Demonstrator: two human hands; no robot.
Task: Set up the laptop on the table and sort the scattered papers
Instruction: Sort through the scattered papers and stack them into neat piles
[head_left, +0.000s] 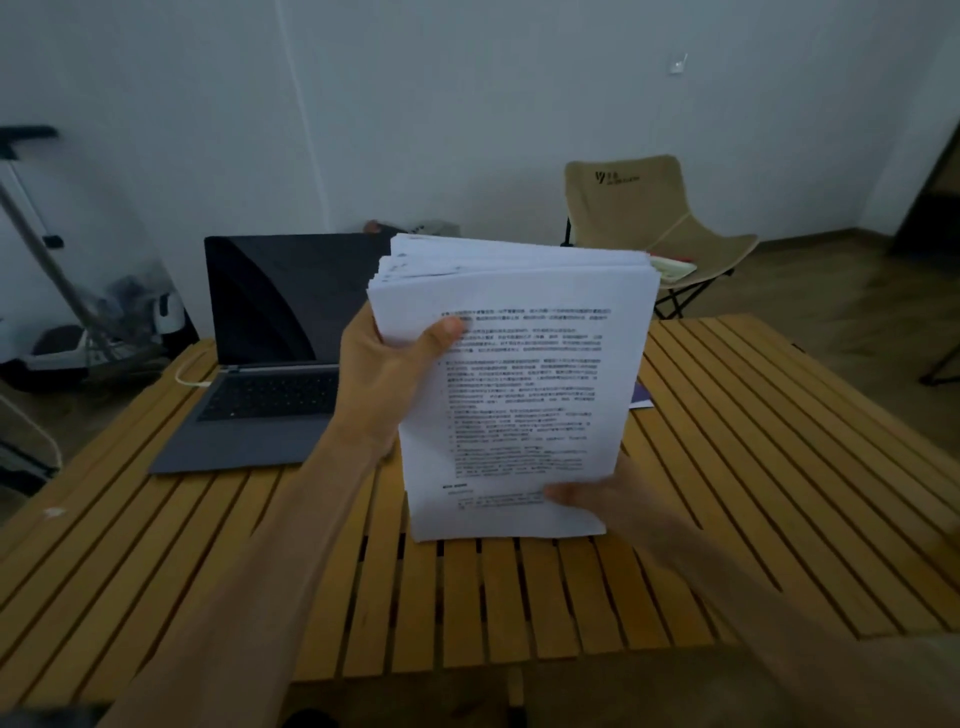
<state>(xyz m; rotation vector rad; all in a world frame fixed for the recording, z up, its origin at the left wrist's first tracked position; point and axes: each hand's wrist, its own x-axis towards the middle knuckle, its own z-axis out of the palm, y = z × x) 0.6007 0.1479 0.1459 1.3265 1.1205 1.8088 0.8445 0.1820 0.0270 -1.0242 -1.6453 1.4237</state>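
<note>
A thick stack of printed white papers (524, 374) stands upright on its lower edge above the slatted wooden table (753, 467). My left hand (384, 374) grips the stack's upper left edge, thumb on the front sheet. My right hand (613, 499) holds the lower right corner, thumb pressed on the front page; it is blurred. A grey laptop (270, 353) sits open on the table's far left, its screen dark, partly hidden by the stack and my left hand.
A white cable (189, 382) plugs into the laptop's left side. A purple item (641, 397) peeks out behind the stack. A beige folding chair (654, 228) stands beyond the table at the wall. Clutter and a stand (78, 312) fill the floor at left.
</note>
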